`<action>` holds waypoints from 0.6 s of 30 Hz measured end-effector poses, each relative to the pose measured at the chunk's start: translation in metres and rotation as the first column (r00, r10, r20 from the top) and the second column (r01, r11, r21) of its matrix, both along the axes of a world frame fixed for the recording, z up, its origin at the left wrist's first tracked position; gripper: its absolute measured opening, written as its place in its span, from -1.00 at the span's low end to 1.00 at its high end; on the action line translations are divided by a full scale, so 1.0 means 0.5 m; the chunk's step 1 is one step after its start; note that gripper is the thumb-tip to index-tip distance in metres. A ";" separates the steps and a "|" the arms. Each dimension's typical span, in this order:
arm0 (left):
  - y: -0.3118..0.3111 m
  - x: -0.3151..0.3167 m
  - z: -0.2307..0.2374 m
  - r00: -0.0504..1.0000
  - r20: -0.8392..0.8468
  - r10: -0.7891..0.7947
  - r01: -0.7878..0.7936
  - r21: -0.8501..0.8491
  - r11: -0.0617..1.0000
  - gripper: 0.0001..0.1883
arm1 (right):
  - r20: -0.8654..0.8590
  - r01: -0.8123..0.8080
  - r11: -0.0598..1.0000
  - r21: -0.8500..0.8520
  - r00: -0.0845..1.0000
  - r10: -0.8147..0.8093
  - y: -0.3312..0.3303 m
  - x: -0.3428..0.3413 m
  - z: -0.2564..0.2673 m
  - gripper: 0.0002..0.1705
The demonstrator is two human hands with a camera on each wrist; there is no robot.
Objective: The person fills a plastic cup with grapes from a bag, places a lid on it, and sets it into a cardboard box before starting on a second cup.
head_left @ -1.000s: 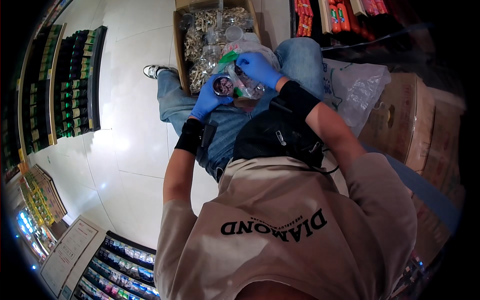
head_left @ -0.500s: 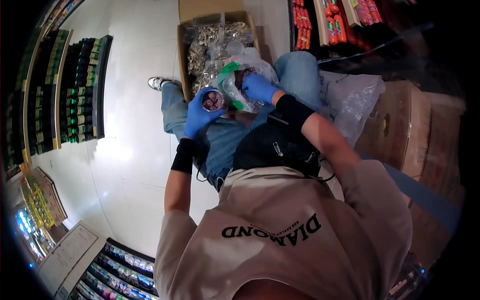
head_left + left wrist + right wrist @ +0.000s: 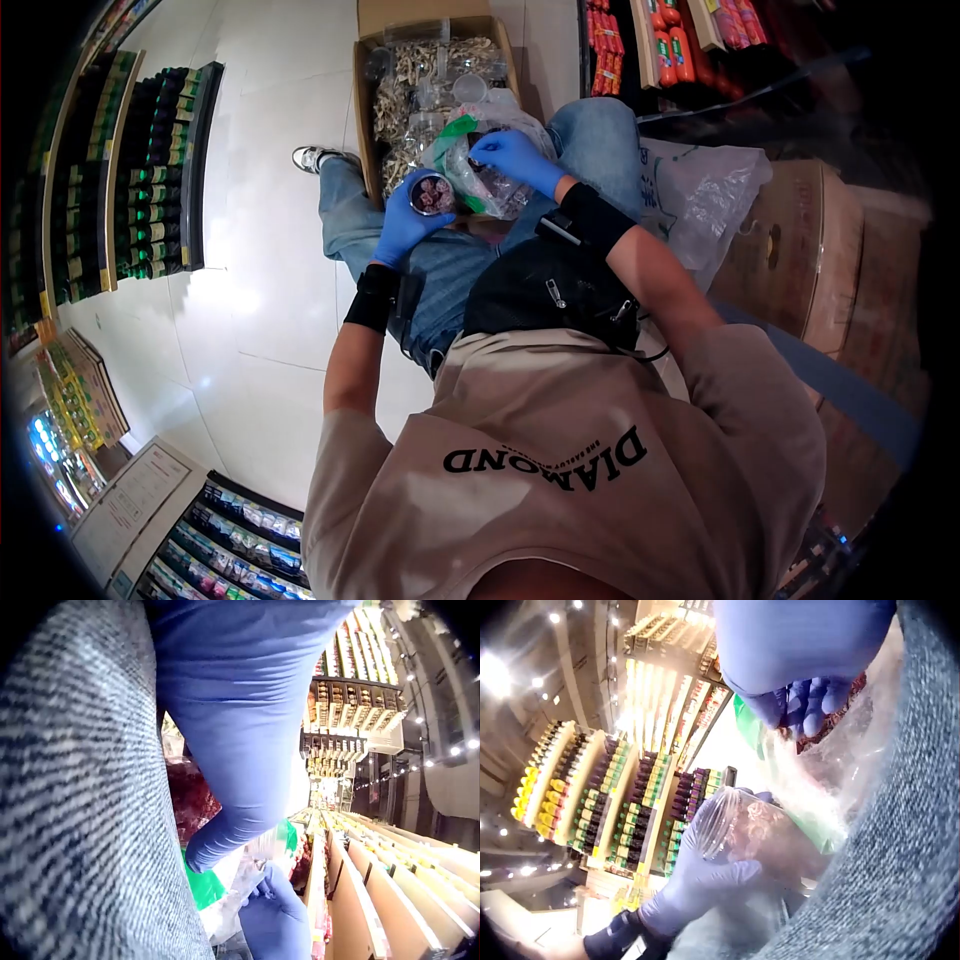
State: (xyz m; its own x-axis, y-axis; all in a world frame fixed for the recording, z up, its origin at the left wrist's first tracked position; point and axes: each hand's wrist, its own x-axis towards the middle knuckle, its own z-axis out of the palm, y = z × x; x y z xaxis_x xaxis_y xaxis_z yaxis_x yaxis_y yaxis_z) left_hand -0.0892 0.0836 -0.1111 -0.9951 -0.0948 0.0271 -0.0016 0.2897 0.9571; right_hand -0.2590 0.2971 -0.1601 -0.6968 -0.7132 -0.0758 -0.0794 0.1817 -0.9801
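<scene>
My gloved left hand [image 3: 404, 220] grips a round clear plastic jar [image 3: 735, 825] from the side, its open mouth up. Wrinkled, reddish-purple dried fruit pieces [image 3: 432, 195] lie inside it. Right beside the jar, a clear plastic bag [image 3: 500, 195] with green patches sits open between the legs, holding more dark-red pieces [image 3: 832, 724]. Over the bag's mouth is my gloved right hand [image 3: 518, 160], fingers curled and bunched at the tips. A small reddish piece [image 3: 784, 734] shows at those fingertips in the right wrist view; the palm hides most of the grasp.
Beyond the bag stands an open cardboard box [image 3: 366, 120] of shredded filler [image 3: 395, 150] and clear plastic jars [image 3: 468, 88]. A crumpled plastic bag [image 3: 700, 200] and cartons [image 3: 790, 240] lie at the right. Bottle shelves [image 3: 150, 180] stand left; packaged sausages [image 3: 675, 55] are at upper right.
The right hand reached down into the bag, then rose back over its mouth with fingers bunched. The left hand moved the jar slightly away from the bag, then a little back toward it.
</scene>
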 end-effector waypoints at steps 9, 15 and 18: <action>-0.001 0.004 -0.016 1.000 0.020 -0.021 0.021 0.027 0.999 -0.21 | 0.069 -0.150 0.988 -0.047 0.986 0.153 -0.041 0.048 0.090 -0.73; 0.002 0.002 -0.020 0.998 0.036 -0.053 0.052 0.049 0.997 -0.14 | -0.141 -0.262 0.962 0.077 0.952 0.270 -0.072 0.064 0.155 -0.75; 0.002 0.001 -0.020 0.997 0.036 -0.065 0.063 0.039 0.997 -0.12 | -0.117 -0.336 0.941 0.050 0.933 0.339 -0.076 0.072 0.162 -0.74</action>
State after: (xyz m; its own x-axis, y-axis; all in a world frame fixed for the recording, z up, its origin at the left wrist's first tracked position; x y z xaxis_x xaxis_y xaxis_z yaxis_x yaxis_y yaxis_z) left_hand -0.0889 0.0846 -0.1212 -0.9994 -0.0310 -0.0125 -0.0200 0.2537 0.9671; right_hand -0.2231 0.2591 -0.0794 -0.4205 -0.9068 -0.0293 -0.2595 0.1512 -0.9538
